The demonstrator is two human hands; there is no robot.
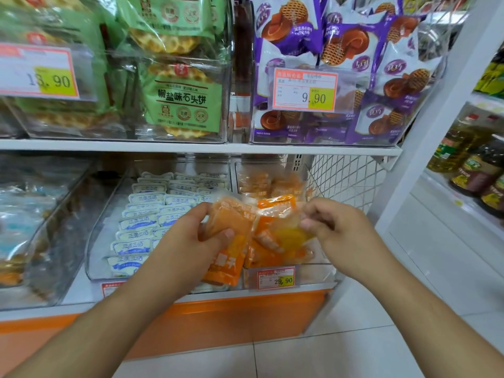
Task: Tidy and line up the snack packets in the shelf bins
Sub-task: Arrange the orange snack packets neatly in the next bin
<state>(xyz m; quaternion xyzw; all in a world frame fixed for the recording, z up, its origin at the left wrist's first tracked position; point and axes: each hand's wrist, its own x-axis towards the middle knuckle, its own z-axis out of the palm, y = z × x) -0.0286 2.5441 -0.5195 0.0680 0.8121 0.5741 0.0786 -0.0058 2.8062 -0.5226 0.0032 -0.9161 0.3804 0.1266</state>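
Lower shelf, left to right: clear bin [92, 241] of white-and-blue packets [136, 233] lined up in rows. Left hand [191, 241] grips an orange snack packet [229, 236], fingers curled round its upper half, thumb on its front; packet hangs over the divide between the two bins. Right hand [338, 227] pinches the top edge of a second orange packet [283, 230] above the right bin [316, 274], which holds more orange packets [267, 184]. Price tag [276, 279] on that bin's front. Upper shelf: green waffle-biscuit packs [182, 105], purple pastry packs [341, 42].
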